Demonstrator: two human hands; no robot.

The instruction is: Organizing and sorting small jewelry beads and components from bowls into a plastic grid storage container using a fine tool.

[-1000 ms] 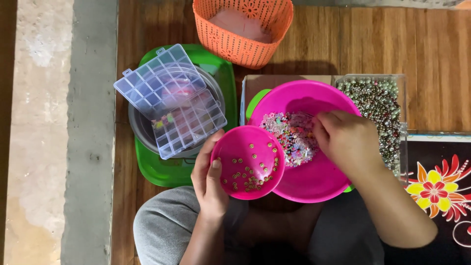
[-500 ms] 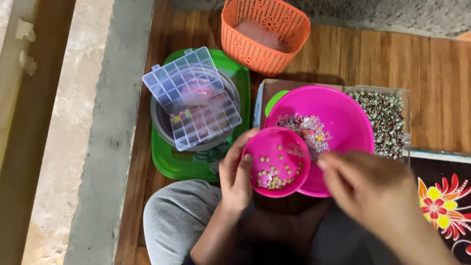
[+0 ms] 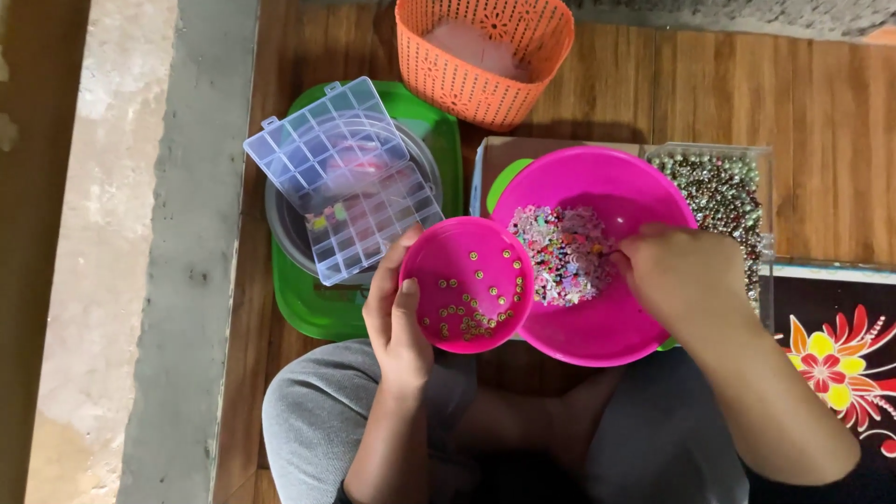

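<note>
My left hand [image 3: 397, 317] grips the near-left rim of a small pink bowl [image 3: 467, 284] that holds several small yellow beads. The small bowl overlaps the left edge of a large pink bowl [image 3: 607, 327]. A heap of mixed coloured beads [image 3: 563, 254] lies in the large bowl. My right hand [image 3: 681, 273] reaches into that bowl, fingertips at the right edge of the heap, fingers curled. Whether it pinches a bead I cannot see.
A clear compartment organiser box [image 3: 341, 177], lid open, rests on a grey round pan [image 3: 280, 224] set on a green tray [image 3: 308, 308]. An orange basket [image 3: 485, 56] stands at the back. A clear box of silvery beads [image 3: 723, 191] sits right of the big bowl. A floral mat [image 3: 831, 355] lies at the right.
My right hand was pulled back toward me half a second ago and has gone into the large bowl again. The small bowl stays in my left hand.
</note>
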